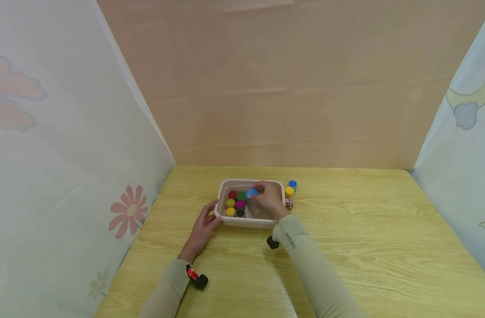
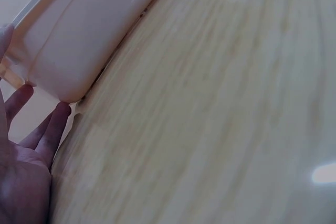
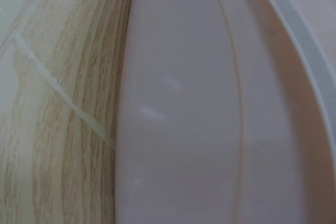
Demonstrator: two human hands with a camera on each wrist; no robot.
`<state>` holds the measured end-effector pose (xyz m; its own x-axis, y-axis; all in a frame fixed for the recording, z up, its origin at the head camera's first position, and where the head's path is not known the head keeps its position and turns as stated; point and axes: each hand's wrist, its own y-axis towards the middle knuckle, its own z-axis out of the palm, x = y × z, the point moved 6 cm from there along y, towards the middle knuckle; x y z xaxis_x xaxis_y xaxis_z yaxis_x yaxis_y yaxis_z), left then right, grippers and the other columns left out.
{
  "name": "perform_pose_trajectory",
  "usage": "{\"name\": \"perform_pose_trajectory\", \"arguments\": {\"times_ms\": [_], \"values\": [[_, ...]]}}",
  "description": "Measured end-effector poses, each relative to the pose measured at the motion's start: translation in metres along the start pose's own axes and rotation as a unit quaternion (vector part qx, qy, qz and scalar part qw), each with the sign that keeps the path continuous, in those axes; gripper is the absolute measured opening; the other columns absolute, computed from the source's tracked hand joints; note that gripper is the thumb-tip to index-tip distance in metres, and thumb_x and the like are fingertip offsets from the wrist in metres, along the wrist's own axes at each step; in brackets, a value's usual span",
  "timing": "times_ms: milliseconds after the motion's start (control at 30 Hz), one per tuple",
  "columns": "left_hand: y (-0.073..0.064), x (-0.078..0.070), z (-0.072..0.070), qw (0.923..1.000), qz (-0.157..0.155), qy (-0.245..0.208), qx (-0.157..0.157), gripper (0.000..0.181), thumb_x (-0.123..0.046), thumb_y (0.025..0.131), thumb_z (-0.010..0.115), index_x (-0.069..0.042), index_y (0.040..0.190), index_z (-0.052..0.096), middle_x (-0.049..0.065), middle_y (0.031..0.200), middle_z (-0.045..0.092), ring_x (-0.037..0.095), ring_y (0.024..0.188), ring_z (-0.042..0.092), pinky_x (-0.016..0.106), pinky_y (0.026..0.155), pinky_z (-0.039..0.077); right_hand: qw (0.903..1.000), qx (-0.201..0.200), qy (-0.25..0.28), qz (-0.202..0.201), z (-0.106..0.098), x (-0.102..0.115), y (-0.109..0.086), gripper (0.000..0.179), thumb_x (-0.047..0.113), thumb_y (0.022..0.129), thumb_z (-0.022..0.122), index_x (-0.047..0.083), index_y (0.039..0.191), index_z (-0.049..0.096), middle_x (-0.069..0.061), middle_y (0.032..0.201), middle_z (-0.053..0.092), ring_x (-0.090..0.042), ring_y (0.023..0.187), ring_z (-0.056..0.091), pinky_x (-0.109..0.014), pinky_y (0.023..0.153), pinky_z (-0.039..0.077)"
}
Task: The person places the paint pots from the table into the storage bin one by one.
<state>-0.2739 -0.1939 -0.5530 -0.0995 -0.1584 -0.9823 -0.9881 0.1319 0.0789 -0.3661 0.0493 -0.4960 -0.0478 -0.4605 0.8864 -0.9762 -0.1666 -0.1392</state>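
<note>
A pale pink plastic bin (image 1: 248, 223) stands on the wooden table, and its front wall fills much of the right wrist view. Inside its left half sit several small jars with red, green, yellow, purple and black lids. Over the back row, my right hand (image 1: 269, 198) pinches a small jar with a blue lid (image 1: 251, 193). The right hand does not show in the right wrist view. At the bin's left end rests my left hand (image 1: 204, 226); in the left wrist view its extended fingers (image 2: 55, 129) touch the bin wall near the base.
Just right of the bin stand a blue-lidded jar (image 1: 292, 184) and a yellow-lidded jar (image 1: 289, 191). A reddish-brown jar (image 1: 289, 203) lies beside them, partly hidden by the bin. The wooden table (image 1: 365, 229) is bordered by a brown back wall (image 1: 290, 88) and patterned side sheets.
</note>
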Motion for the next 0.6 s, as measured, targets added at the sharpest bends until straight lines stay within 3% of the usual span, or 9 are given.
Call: {"name": "perform_pose_trajectory", "arguments": {"times_ms": [267, 600], "values": [[-0.0014, -0.0034, 0.0009, 1.0, -0.006, 0.002, 0.002, 0.058, -0.034, 0.105, 0.063, -0.038, 0.157, 0.038, 0.011, 0.16, 0.04, 0.039, 0.139, 0.054, 0.05, 0.113, 0.046, 0.9991, -0.006, -0.041, -0.004, 0.0009, -0.0008, 0.0007, 0.033, 0.011, 0.091, 0.08, 0.006, 0.123, 0.069, -0.014, 0.118, 0.068, -0.028, 0.108, 0.064, -0.044, 0.102, 0.055], [-0.0006, -0.0025, 0.0, 1.0, 0.0, 0.003, 0.003, 0.059, -0.032, 0.105, 0.062, -0.038, 0.158, 0.038, 0.012, 0.159, 0.04, 0.038, 0.139, 0.054, 0.038, 0.109, 0.05, 0.9971, 0.007, -0.073, -0.02, 0.0049, -0.0008, 0.0026, 0.029, 0.01, 0.092, 0.079, 0.008, 0.119, 0.071, -0.012, 0.12, 0.071, -0.028, 0.112, 0.066, -0.045, 0.102, 0.055]]}}
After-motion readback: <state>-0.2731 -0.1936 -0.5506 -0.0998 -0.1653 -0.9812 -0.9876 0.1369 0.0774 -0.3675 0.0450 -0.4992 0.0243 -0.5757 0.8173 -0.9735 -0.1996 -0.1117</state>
